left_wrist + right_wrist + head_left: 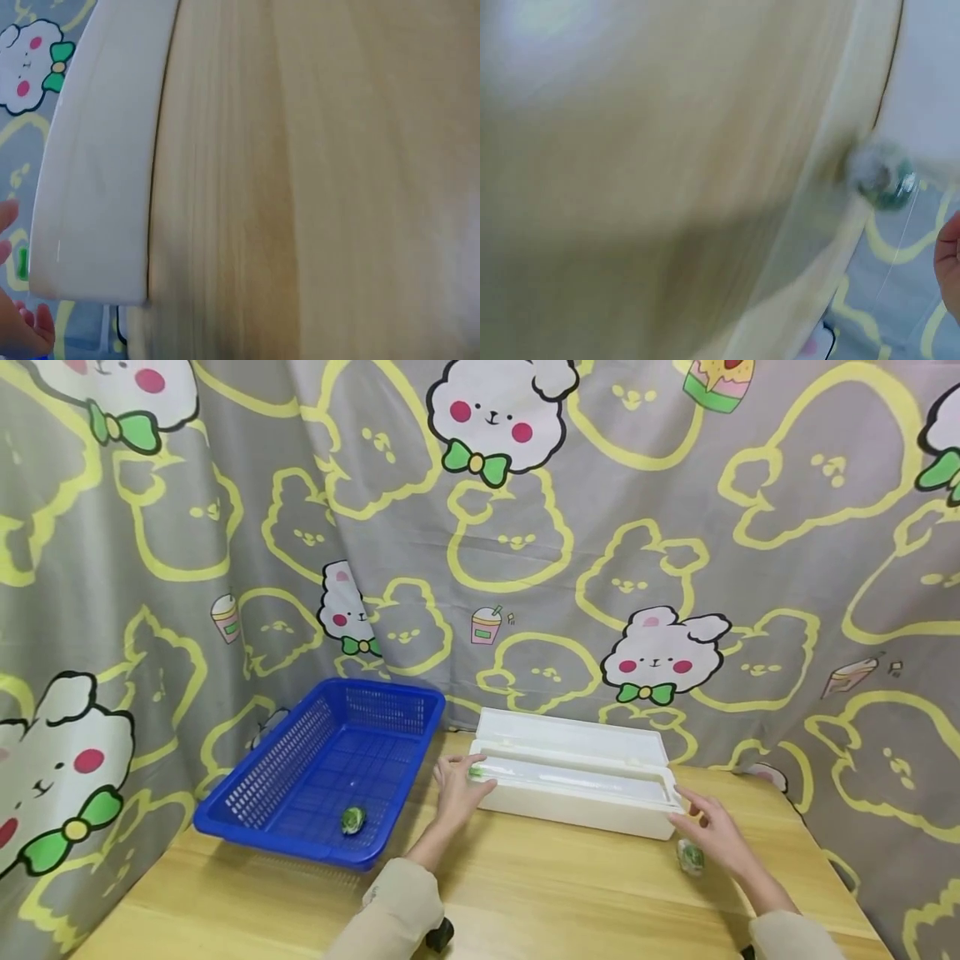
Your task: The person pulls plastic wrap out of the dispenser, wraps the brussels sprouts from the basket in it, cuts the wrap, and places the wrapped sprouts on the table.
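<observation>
Cream sleeves (405, 902) come nearest the camera, at the bottom of the head view; beyond them the left hand (457, 789) is set at the left end of a long white box (573, 814), thumb in front and fingers about the end, with a green bit (476, 771) beside the fingertips; whether its grip is firm on anything I cannot tell; the right hand (708, 831) is at the box's right end, its grip loose, thumb and fingers apart. Between the two hands lies the box, its long axis running from one to the other, roughly left to right across the counter (570, 893), so each end has its own hand close by; a loose vegetable (691, 857) lies just off the box's right front corner, beside the right hand and well apart from the left. Raised along the box's back is its lid (570, 735), and a pale, shiny strip (577, 775) runs along the slot inside; left of the left hand, a blue basket (285, 850) holds one green vegetable (353, 820) near its close right corner; behind everything hangs a patterned curtain (517, 543).
</observation>
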Demonstrator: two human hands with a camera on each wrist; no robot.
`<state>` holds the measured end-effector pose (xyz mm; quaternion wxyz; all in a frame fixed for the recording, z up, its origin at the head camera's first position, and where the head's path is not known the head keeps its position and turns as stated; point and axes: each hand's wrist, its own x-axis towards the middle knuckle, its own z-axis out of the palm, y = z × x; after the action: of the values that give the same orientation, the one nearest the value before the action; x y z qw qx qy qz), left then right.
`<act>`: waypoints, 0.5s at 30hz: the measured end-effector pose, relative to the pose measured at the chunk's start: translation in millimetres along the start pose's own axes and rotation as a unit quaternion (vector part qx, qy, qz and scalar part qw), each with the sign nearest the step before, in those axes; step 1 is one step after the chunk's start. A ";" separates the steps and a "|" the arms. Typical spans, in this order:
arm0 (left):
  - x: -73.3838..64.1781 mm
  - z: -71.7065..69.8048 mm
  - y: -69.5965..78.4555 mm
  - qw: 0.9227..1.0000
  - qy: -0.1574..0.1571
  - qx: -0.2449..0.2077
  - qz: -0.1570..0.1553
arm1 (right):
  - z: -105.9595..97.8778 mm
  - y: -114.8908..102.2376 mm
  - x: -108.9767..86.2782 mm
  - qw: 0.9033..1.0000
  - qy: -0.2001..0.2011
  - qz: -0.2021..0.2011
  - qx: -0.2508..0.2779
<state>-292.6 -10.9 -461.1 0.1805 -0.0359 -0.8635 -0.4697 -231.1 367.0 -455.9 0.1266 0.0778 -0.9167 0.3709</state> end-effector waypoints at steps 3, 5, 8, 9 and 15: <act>2.7 4.8 -1.9 1.000 -0.016 -0.006 -0.008 | 5.5 -3.1 9.5 1.000 -0.010 0.011 0.001; 4.7 7.1 -3.5 1.000 -0.016 -0.003 -0.008 | 7.6 -4.8 15.6 1.000 -0.016 0.017 0.000; 7.2 8.5 -4.2 1.000 -0.013 -0.001 -0.007 | 9.7 -6.7 23.7 1.000 -0.016 0.009 -0.014; 8.1 8.8 -4.5 1.000 -0.011 0.000 -0.006 | 10.3 -7.1 26.1 1.000 -0.016 0.004 -0.017; 13.3 9.8 -5.4 1.000 -0.014 -0.001 0.000 | 14.2 -7.7 35.8 0.999 -0.023 0.008 -0.022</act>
<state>-309.0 -7.3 -465.6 0.1680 -0.0425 -0.8655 -0.4700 -265.9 349.8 -450.2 0.1043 0.0758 -0.9280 0.3495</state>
